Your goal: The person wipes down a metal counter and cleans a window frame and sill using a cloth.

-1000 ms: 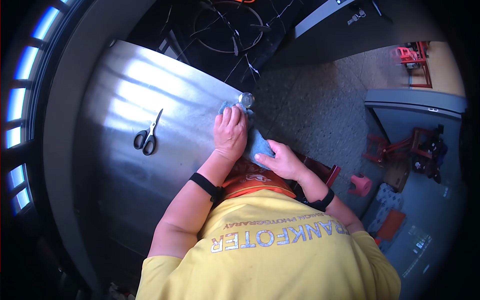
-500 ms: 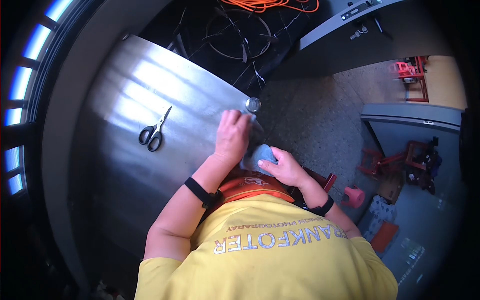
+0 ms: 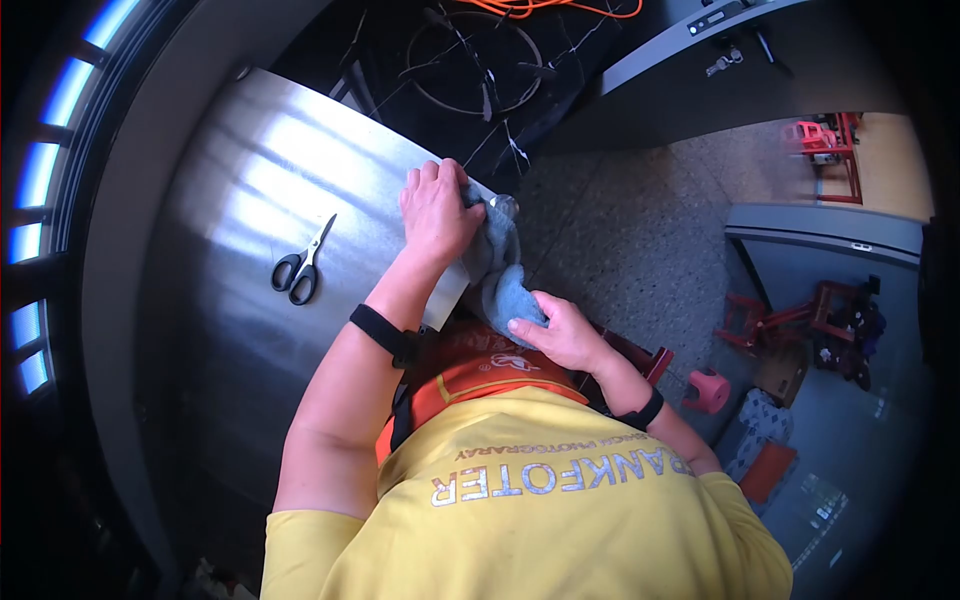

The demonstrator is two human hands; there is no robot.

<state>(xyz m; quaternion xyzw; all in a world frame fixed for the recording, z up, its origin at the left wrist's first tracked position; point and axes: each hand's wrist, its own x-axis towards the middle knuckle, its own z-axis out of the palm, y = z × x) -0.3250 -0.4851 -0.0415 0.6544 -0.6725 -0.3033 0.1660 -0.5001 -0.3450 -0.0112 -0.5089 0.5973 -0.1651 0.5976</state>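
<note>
A blue-grey cloth (image 3: 497,240) stretches between my two hands at the right edge of the metal table (image 3: 370,170). My left hand (image 3: 438,212), near the table's corner, has its fingers closed on the cloth's upper end. Lower down and to the right, my right hand (image 3: 560,330) pinches the lower, bunched part, thumb on top. A round metal knob (image 3: 506,205) at the table corner is partly covered by the cloth. Black-handled scissors (image 3: 303,262) lie on the table to the left of my left hand, blades pointing away.
Beyond the table is a black marbled surface (image 3: 400,60) with a ring on it and an orange cable (image 3: 520,8). A pink stool (image 3: 708,391) stands on the floor at the right, near red furniture (image 3: 742,322) and a cardboard box (image 3: 782,372).
My left hand has moved up and left along the table edge, and more of the cloth shows between my hands. My right hand stays in nearly the same place, still holding the cloth.
</note>
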